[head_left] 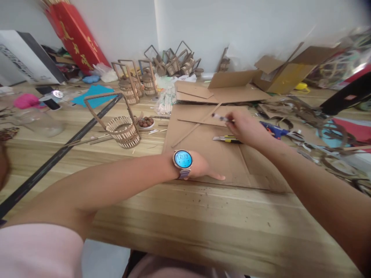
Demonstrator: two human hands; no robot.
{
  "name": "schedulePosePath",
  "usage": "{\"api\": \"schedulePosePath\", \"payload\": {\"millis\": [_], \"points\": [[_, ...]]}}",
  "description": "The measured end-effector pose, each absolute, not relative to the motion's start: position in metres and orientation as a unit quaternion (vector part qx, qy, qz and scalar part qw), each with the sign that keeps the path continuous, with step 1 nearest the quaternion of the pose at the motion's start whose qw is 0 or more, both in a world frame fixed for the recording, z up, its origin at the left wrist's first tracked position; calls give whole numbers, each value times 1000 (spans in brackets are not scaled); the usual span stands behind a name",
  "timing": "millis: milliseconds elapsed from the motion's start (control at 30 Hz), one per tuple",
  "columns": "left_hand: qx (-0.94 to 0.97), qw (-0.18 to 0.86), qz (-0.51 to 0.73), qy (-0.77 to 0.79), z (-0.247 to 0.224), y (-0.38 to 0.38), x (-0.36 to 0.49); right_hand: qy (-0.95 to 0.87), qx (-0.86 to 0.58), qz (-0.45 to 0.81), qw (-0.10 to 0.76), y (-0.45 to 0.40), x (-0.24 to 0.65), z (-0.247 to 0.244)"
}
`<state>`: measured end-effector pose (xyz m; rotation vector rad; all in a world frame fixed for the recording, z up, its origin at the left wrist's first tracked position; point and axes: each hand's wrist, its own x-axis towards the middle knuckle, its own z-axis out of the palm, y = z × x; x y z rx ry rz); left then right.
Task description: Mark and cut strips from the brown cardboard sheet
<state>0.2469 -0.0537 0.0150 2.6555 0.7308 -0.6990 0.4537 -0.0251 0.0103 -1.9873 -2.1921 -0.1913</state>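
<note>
Two bare hands are working over a flat cardboard sheet (pixel 228 159) that is lying on the wooden table (pixel 174 216). The right hand (pixel 245 124) is hovering above the sheet's far part, its fingers closing in a pinch on a slim, blurred pen (pixel 219 117) — the dark tip is pointing left. The left hand (pixel 203 166), wearing a lit round watch (pixel 183 158) at its wrist, is resting on the near part of the sheet; one digit is stretching out to the right near the edge, but the others are hiding from view, so how far they are opening cannot be told. A yellow-and-black cutter (pixel 228 139) is lying on the cardboard just below the right hand, and a thin strip (pixel 188 135) is slanting across the sheet's left side. Beyond the right wrist, a blue glue gun (pixel 276 131) is sitting; well to the left, a handled basket (pixel 124 133) is standing upright beside a small bowl of brown nuts (pixel 146 122).
</note>
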Motion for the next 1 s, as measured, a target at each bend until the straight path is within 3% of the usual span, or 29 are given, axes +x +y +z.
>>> {"api": "schedulePosePath", "payload": {"millis": [167, 233, 300, 433, 567, 733, 1000], "points": [[938, 130, -277, 165, 5, -48, 234, -608, -594, 15, 526, -79, 438, 36], [945, 118, -263, 152, 7, -46, 227, -536, -538, 91, 644, -101, 431, 43], [950, 96, -253, 157, 10, -46, 220, -471, -521, 148, 696, -120, 425, 46], [937, 56, -260, 225, 12, -49, 207, -397, -577, 252, 667, -153, 420, 33], [928, 53, -256, 267, 12, -52, 198, -470, -559, 372, 573, -178, 407, -2], [934, 54, -222, 276, 9, -49, 188, -588, -557, 403, 426, -180, 360, -27], [939, 56, -228, 251, 6, -42, 190, -652, -503, 384, 416, -154, 291, -49]]}}
